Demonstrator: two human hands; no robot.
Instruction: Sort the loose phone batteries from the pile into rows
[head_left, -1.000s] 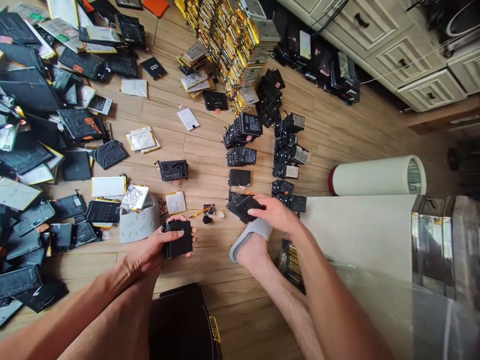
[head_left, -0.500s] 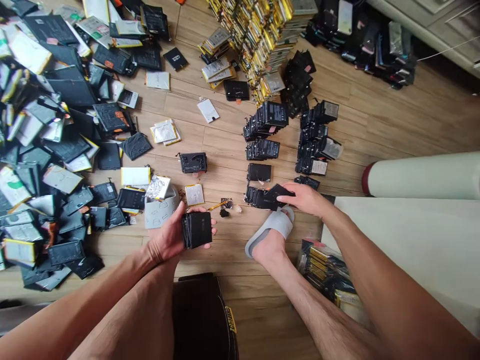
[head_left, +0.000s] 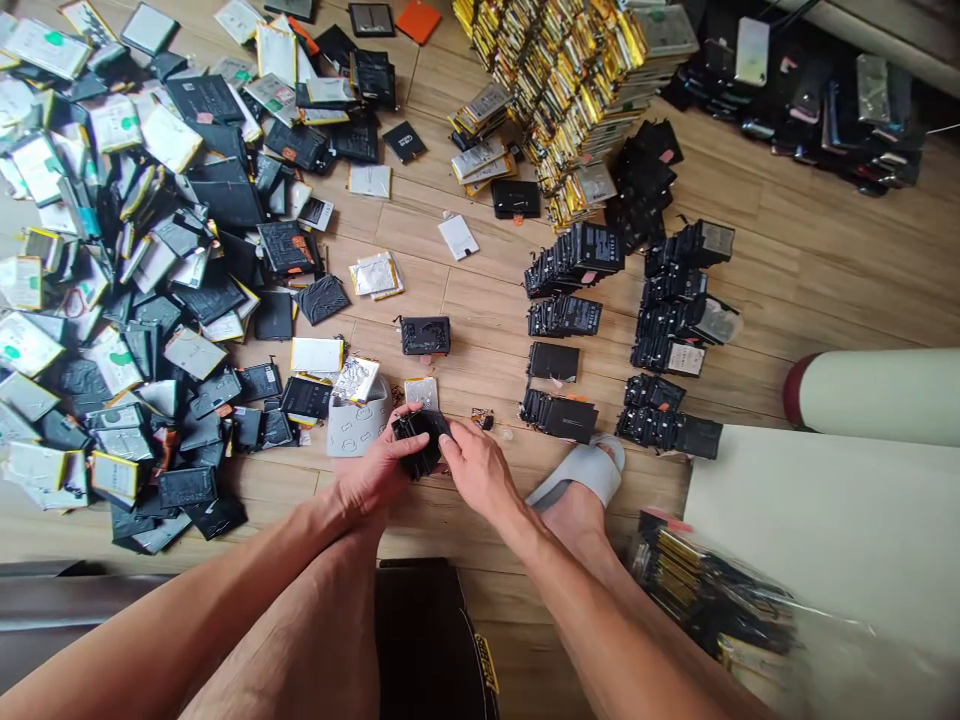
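A small stack of black phone batteries [head_left: 415, 446] rests in my left hand [head_left: 379, 468], whose fingers wrap round it with the thumb on top. My right hand [head_left: 480, 465] pinches the right edge of a battery in that same stack; its fingertips are partly hidden. Just behind my hands lies a silver battery [head_left: 421, 393]. To the right on the floor stands a leaning row of black batteries [head_left: 559, 416], close to my slippered foot. Another black row [head_left: 671, 420] lies further right.
A big loose heap of batteries [head_left: 217, 190] spreads over the left floor. Yellow-edged batteries [head_left: 570, 80] are stacked at the back, with phones [head_left: 810, 100] at the back right. Grey slippers [head_left: 356, 425] are on my feet. A clear bag of batteries [head_left: 697, 570] sits at lower right.
My right hand has left the black row on the right and come over to the stack in my left hand. The camera view has shifted, so the floor items appear further right.
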